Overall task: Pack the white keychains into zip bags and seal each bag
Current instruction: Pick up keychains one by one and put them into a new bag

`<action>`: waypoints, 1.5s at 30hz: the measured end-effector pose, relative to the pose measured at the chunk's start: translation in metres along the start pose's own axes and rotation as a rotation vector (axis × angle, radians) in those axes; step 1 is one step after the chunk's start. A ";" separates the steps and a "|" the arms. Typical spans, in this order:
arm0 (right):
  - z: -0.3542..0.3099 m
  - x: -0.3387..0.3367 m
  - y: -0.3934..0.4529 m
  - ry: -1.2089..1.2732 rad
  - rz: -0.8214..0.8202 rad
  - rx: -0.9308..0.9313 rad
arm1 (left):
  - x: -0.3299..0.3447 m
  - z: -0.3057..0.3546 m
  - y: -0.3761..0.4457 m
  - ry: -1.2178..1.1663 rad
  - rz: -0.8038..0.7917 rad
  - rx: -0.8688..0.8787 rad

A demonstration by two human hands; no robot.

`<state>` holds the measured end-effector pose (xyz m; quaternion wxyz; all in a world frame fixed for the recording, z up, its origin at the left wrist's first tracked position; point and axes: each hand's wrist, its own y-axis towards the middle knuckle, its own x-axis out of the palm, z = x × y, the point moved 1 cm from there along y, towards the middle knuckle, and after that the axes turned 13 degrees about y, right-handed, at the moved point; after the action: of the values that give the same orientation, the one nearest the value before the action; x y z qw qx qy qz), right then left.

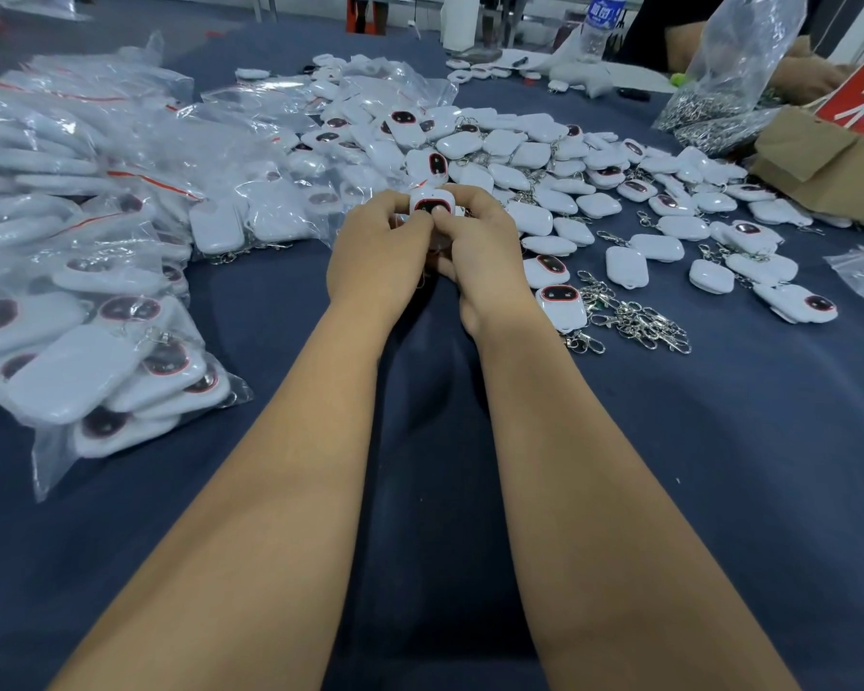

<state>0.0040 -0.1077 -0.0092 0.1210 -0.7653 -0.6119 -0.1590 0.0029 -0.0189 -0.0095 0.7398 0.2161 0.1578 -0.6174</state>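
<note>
Keychain point(432, 204) in both hands; loose keychains point(544, 157) behind; filled bags point(86, 271) leftward

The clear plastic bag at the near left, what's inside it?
The clear plastic zip bag holds several white rounded keychains, some showing dark oval faces ringed in red, plus a glimpse of metal ring. How many lie underneath cannot be seen, since the top ones cover them.

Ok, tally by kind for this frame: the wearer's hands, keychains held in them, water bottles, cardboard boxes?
Hands: 2 (left hand, right hand)
Held keychain: 1
Water bottle: 1
Cardboard box: 1
Total: 5
</note>
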 end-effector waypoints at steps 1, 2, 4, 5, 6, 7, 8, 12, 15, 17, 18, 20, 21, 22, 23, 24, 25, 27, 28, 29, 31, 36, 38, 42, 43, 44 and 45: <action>0.000 0.000 0.000 -0.008 -0.002 0.001 | 0.000 0.000 0.000 -0.002 0.000 0.000; 0.000 0.000 0.000 -0.016 -0.003 0.000 | 0.000 0.000 0.001 -0.002 0.000 0.000; 0.000 0.001 0.000 -0.037 0.000 -0.006 | 0.000 -0.001 0.001 0.001 -0.001 0.002; 0.000 0.001 0.000 -0.043 0.001 -0.008 | 0.000 -0.001 0.001 0.001 -0.002 0.002; 0.000 0.001 0.000 -0.043 0.003 -0.008 | 0.000 -0.001 0.001 0.001 -0.004 0.002; 0.000 0.002 0.000 -0.040 0.004 -0.006 | 0.000 -0.001 0.002 0.001 -0.005 0.002; 0.000 0.001 0.000 -0.036 0.005 -0.003 | 0.000 -0.001 0.002 0.001 -0.005 0.000; 0.001 0.002 0.000 -0.030 0.014 0.005 | 0.001 -0.002 0.003 -0.001 -0.002 -0.005; 0.001 0.001 0.001 -0.017 0.021 0.007 | 0.001 -0.003 0.003 0.004 -0.002 0.001; 0.001 0.000 0.002 -0.003 0.009 0.013 | 0.001 -0.003 0.004 0.005 0.007 0.011; 0.000 0.000 0.002 -0.001 0.001 0.014 | 0.001 -0.003 0.004 0.004 0.016 0.017; 0.000 -0.001 0.002 -0.002 -0.012 0.012 | 0.001 -0.003 0.004 0.010 0.035 0.029; 0.000 -0.001 0.002 -0.006 -0.014 0.011 | 0.002 -0.003 0.004 0.015 0.042 0.033; 0.000 0.000 0.002 -0.009 -0.016 0.010 | 0.002 -0.003 0.005 0.019 0.047 0.038; 0.000 0.000 0.002 -0.011 -0.018 0.009 | 0.002 -0.003 0.005 0.024 0.050 0.046; 0.000 0.001 0.001 -0.011 -0.018 0.009 | 0.003 -0.003 0.005 0.030 0.052 0.055; 0.000 0.001 0.001 -0.009 -0.018 0.008 | 0.003 -0.003 0.005 0.036 0.053 0.065; 0.000 0.001 0.001 0.000 -0.022 0.009 | 0.004 -0.004 0.005 0.041 0.052 0.078; 0.000 0.000 0.001 0.002 -0.024 0.009 | 0.004 -0.004 0.006 0.039 0.048 0.077; 0.000 0.000 0.001 0.004 -0.025 0.009 | 0.004 -0.005 0.007 0.034 0.045 0.075; 0.001 0.000 0.000 0.003 -0.006 0.004 | 0.004 -0.006 0.008 -0.004 0.038 0.057; -0.004 -0.001 0.003 0.083 0.181 -0.089 | 0.003 -0.011 0.010 -0.134 0.067 0.038; -0.007 -0.003 0.004 0.211 0.207 -0.099 | 0.002 -0.013 0.011 -0.070 0.084 0.047; -0.009 -0.001 0.003 0.460 0.154 -0.083 | 0.002 -0.013 0.013 0.083 0.050 0.061; -0.009 0.001 0.003 0.479 0.133 -0.078 | 0.002 -0.013 0.012 0.122 0.049 0.071; -0.009 0.002 0.003 0.472 0.115 -0.075 | 0.002 -0.012 0.011 0.145 0.052 0.078; -0.008 0.003 0.002 0.449 0.100 -0.079 | 0.001 -0.012 0.010 0.154 0.055 0.079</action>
<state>0.0058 -0.1082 -0.0003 0.2318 -0.7441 -0.5245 -0.3427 0.0138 -0.0124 -0.0192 0.7331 0.2964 0.1839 -0.5839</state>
